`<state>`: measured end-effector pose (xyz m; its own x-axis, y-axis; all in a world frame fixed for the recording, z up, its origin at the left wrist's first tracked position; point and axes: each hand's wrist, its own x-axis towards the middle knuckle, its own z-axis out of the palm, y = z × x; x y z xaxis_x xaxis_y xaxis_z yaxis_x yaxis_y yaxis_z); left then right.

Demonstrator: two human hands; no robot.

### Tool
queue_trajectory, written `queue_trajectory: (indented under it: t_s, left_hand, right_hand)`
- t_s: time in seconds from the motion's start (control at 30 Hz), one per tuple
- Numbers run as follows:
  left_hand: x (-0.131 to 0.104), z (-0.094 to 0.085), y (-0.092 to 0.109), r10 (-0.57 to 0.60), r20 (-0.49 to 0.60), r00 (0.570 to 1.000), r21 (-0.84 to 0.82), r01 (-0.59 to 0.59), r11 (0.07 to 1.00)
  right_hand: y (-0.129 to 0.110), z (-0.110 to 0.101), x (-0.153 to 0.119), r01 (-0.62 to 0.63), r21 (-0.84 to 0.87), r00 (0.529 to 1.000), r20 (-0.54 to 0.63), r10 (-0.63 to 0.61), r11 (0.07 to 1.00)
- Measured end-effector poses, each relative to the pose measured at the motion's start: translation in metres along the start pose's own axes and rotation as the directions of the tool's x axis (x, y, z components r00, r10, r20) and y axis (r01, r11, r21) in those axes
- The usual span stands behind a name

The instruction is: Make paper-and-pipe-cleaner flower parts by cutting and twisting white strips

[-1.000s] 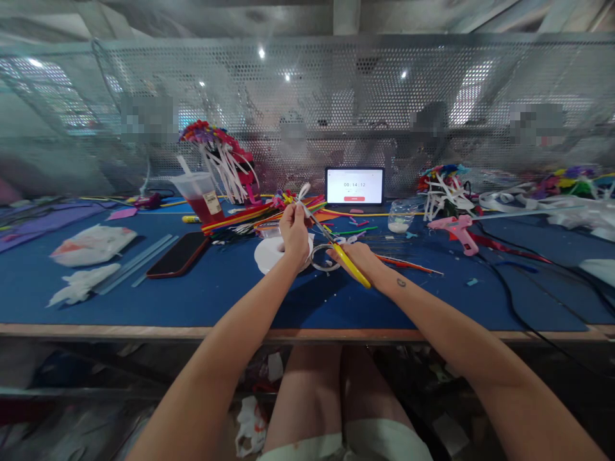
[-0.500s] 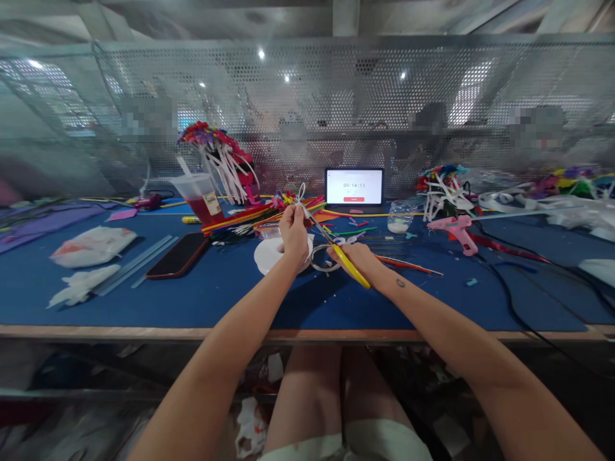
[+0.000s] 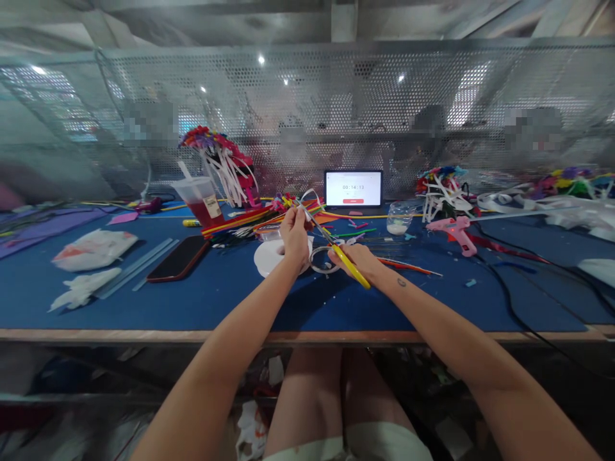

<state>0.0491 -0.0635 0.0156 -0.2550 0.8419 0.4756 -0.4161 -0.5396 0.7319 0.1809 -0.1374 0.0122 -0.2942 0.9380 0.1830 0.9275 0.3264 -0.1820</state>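
My left hand pinches a thin white ribbon, which curves up and over to the right above my fingertips. Yellow-handled scissors are gripped in my right hand, their metal blades slanting up and left to the ribbon at my left fingertips. Whether the blades are parted there is too small to tell. Below my left hand lies a white roll, partly covered by the hand. Between my hands a pale ring-shaped roll rests on the blue mat.
Behind my hands are colourful pipe cleaners and a tablet showing a timer. To the left stand a drink cup and a phone. A pink glue gun with a black cord and a clear plastic cup are on the right.
The white ribbon above my left fingertips has gone from a narrow upright loop to a wider curve leaning right. Both hands have stayed almost in place.
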Motion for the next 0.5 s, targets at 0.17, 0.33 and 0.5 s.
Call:
queue_trajectory:
  t_s: [0.17, 0.33, 0.5]
  left_hand:
    - [-0.0001, -0.0005, -0.0004, -0.008, 0.005, 1.0, -0.016, 0.008, 1.0]
    - [0.0001, -0.0004, -0.0008, -0.005, 0.017, 1.0, -0.039, 0.006, 0.999]
    - [-0.0007, 0.0011, 0.0003, -0.018, 0.016, 1.0, -0.018, 0.018, 1.0]
  right_hand:
    - [0.0021, -0.0005, 0.0003, 0.024, 0.0, 1.0, 0.001, -0.024, 1.0]
    - [0.0045, 0.0009, 0.0021, 0.033, -0.01, 0.999, 0.002, -0.033, 0.999]
    - [0.0058, 0.0044, 0.0052, 0.036, -0.013, 0.999, -0.018, -0.036, 0.999]
